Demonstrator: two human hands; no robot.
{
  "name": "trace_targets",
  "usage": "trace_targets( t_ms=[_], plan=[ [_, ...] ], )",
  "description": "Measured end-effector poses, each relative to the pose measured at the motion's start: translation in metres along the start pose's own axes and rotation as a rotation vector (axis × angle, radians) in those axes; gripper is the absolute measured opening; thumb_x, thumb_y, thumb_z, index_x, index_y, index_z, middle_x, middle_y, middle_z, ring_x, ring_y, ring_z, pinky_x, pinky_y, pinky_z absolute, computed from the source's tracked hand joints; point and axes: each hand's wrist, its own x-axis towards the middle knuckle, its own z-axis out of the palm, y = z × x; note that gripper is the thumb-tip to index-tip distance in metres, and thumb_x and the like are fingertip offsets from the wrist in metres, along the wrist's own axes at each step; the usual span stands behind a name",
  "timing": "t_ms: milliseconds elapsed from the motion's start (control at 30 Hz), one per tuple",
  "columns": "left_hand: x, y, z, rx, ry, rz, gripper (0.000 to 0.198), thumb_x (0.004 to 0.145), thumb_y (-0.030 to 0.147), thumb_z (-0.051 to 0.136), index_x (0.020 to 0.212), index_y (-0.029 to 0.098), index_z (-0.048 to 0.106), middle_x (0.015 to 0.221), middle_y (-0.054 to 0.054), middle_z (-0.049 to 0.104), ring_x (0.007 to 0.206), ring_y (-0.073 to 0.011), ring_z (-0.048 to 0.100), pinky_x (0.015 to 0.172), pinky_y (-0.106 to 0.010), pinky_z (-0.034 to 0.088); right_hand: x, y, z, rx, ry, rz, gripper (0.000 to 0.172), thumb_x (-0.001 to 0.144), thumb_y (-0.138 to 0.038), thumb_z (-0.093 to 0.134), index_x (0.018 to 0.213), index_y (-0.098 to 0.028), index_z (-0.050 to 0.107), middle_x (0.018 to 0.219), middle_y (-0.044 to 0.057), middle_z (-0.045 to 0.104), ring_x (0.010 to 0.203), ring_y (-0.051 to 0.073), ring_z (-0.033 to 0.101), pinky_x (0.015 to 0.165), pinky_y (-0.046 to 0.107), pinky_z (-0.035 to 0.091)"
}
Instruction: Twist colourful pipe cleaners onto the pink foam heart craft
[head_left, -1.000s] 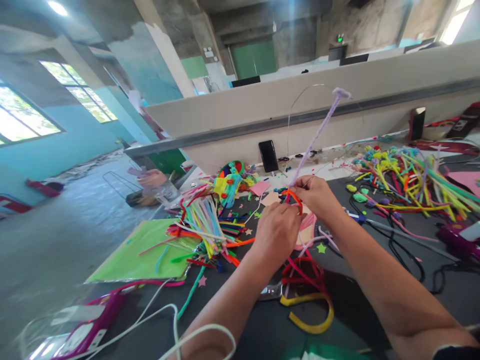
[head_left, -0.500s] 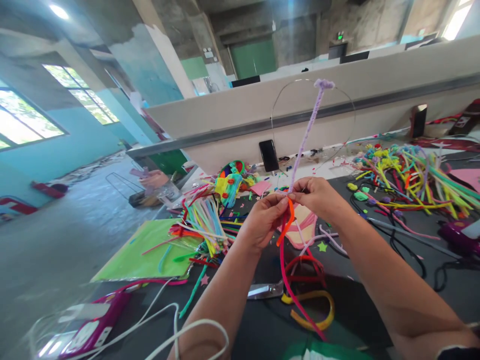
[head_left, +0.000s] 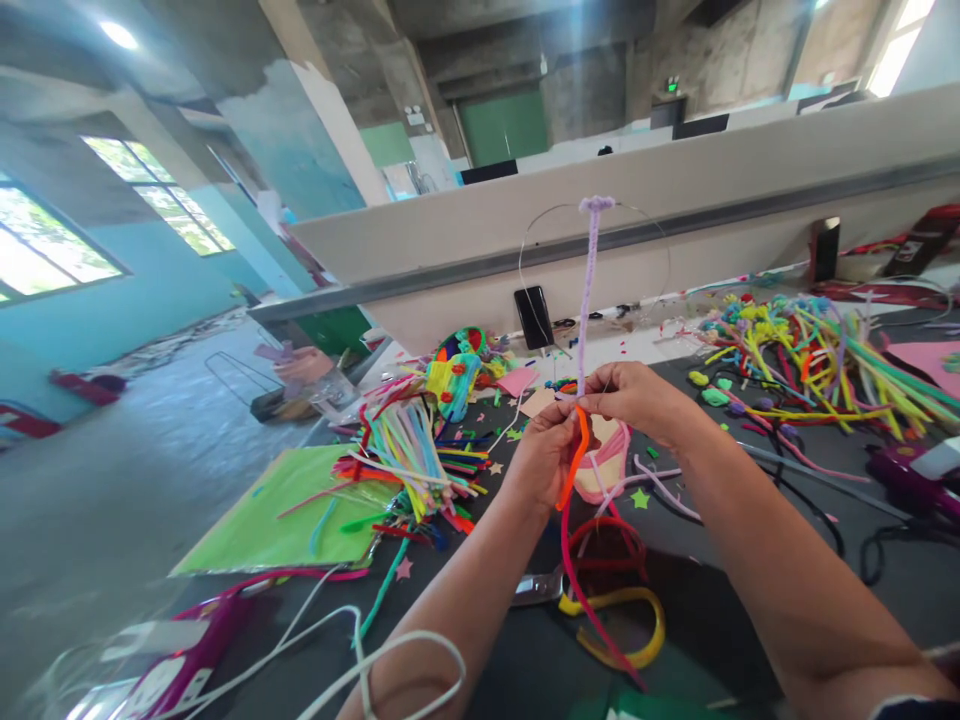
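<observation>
My left hand (head_left: 547, 452) is closed, its thumb and fingers pinching an orange pipe cleaner (head_left: 576, 462) that hangs bent below them. My right hand (head_left: 641, 402) meets it fingertip to fingertip, pinching the base of a lilac pipe-cleaner stem (head_left: 586, 290). The twisted stem stands nearly upright, with a short crosspiece on top and a thin wire hoop (head_left: 520, 262) crossing behind. A hot-pink pipe cleaner (head_left: 581, 590) trails down from near my hands toward the table's front. The fingers partly hide where the pieces join. Underneath lies a pink-and-cream piece (head_left: 609, 470).
Yellow-and-red-handled scissors (head_left: 652, 630) lie in front. Bundles of pipe cleaners lie left (head_left: 409, 450) and right (head_left: 832, 360). A green sheet (head_left: 255, 520), a purple device (head_left: 191, 650) with white cables (head_left: 360, 645) and a propped phone (head_left: 533, 318) surround the work. A person's hand (head_left: 300, 365) shows at left.
The lilac stem has swung from leaning right to nearly upright, and its top and the hoop have shifted left and lower. Both hands keep their pinch. The view has shifted slightly.
</observation>
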Motion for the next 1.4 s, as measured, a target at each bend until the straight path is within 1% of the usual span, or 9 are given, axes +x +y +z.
trace_targets(
  t_ms=[133, 200, 300, 433, 600, 733, 867, 1267, 1400],
  plan=[
    [0.006, -0.006, -0.003, -0.021, 0.053, 0.149, 0.018, 0.066, 0.022, 0.072, 0.078, 0.014, 0.061, 0.068, 0.002, 0.059, 0.056, -0.0065, 0.053, 0.060, -0.021, 0.046, 0.006, 0.009, 0.016, 0.072, 0.084, 0.014, 0.028, 0.069, -0.037, 0.066, 0.085, -0.017, 0.056, 0.067, -0.001, 0.057, 0.057, 0.010, 0.051, 0.051, 0.022, 0.040],
    [0.009, -0.008, -0.005, -0.016, 0.066, 0.230, 0.016, 0.067, 0.021, 0.071, 0.078, 0.014, 0.061, 0.068, 0.002, 0.058, 0.056, -0.0055, 0.052, 0.058, -0.019, 0.043, 0.009, 0.015, 0.023, 0.027, 0.125, 0.012, 0.032, 0.065, -0.035, 0.070, 0.087, -0.018, 0.054, 0.067, -0.002, 0.056, 0.056, 0.010, 0.051, 0.050, 0.022, 0.040],
    [0.010, -0.008, -0.008, 0.028, 0.071, 0.298, 0.013, 0.069, 0.022, 0.069, 0.076, 0.014, 0.061, 0.065, 0.002, 0.056, 0.054, -0.0055, 0.049, 0.054, -0.019, 0.040, 0.011, 0.020, 0.024, 0.044, 0.048, -0.004, 0.026, 0.065, -0.029, 0.068, 0.082, -0.018, 0.052, 0.062, -0.003, 0.056, 0.054, 0.011, 0.053, 0.050, 0.023, 0.042],
    [0.008, -0.006, -0.009, 0.068, 0.040, 0.241, 0.014, 0.071, 0.025, 0.066, 0.069, 0.014, 0.057, 0.058, 0.002, 0.052, 0.050, -0.0067, 0.047, 0.052, -0.021, 0.038, 0.009, 0.017, 0.017, 0.125, -0.062, -0.001, 0.019, 0.066, -0.028, 0.065, 0.076, -0.017, 0.053, 0.057, -0.002, 0.058, 0.050, 0.012, 0.055, 0.049, 0.025, 0.042],
    [0.004, 0.003, -0.009, 0.033, -0.006, 0.098, 0.017, 0.069, 0.024, 0.067, 0.067, 0.013, 0.053, 0.054, 0.003, 0.049, 0.045, -0.0049, 0.041, 0.051, -0.021, 0.036, 0.005, 0.011, 0.014, 0.137, -0.022, -0.035, 0.017, 0.064, -0.029, 0.068, 0.071, -0.017, 0.058, 0.058, -0.002, 0.060, 0.051, 0.010, 0.053, 0.051, 0.024, 0.041],
    [0.000, 0.009, -0.008, -0.060, -0.048, 0.027, 0.017, 0.069, 0.022, 0.067, 0.070, 0.015, 0.051, 0.053, 0.004, 0.049, 0.044, -0.0050, 0.039, 0.049, -0.021, 0.035, 0.001, 0.003, 0.015, 0.260, -0.051, -0.014, 0.025, 0.060, -0.030, 0.072, 0.075, -0.016, 0.059, 0.059, -0.002, 0.061, 0.051, 0.009, 0.052, 0.050, 0.022, 0.038],
    [-0.002, 0.011, -0.006, -0.066, -0.050, 0.017, 0.019, 0.069, 0.023, 0.067, 0.070, 0.015, 0.050, 0.053, 0.004, 0.049, 0.043, -0.0052, 0.039, 0.049, -0.022, 0.035, -0.001, -0.002, 0.014, 0.319, -0.047, 0.023, 0.027, 0.056, -0.029, 0.074, 0.074, -0.015, 0.059, 0.058, -0.003, 0.061, 0.052, 0.009, 0.053, 0.051, 0.022, 0.038],
    [-0.002, 0.009, -0.005, -0.045, -0.059, 0.006, 0.024, 0.066, 0.026, 0.070, 0.065, 0.015, 0.049, 0.053, 0.004, 0.049, 0.043, -0.0050, 0.038, 0.046, -0.021, 0.033, -0.001, -0.001, 0.026, 0.408, 0.120, 0.054, 0.008, 0.052, -0.013, 0.060, 0.057, -0.017, 0.055, 0.048, -0.004, 0.055, 0.045, 0.010, 0.050, 0.048, 0.023, 0.039],
    [0.001, 0.012, -0.007, -0.064, -0.092, -0.017, 0.024, 0.066, 0.026, 0.071, 0.065, 0.015, 0.051, 0.054, 0.004, 0.049, 0.044, -0.0048, 0.038, 0.046, -0.021, 0.032, 0.001, -0.002, 0.023, 0.362, 0.078, 0.050, 0.010, 0.055, -0.014, 0.061, 0.063, -0.017, 0.056, 0.050, -0.004, 0.057, 0.048, 0.010, 0.053, 0.050, 0.023, 0.039]
  ],
)
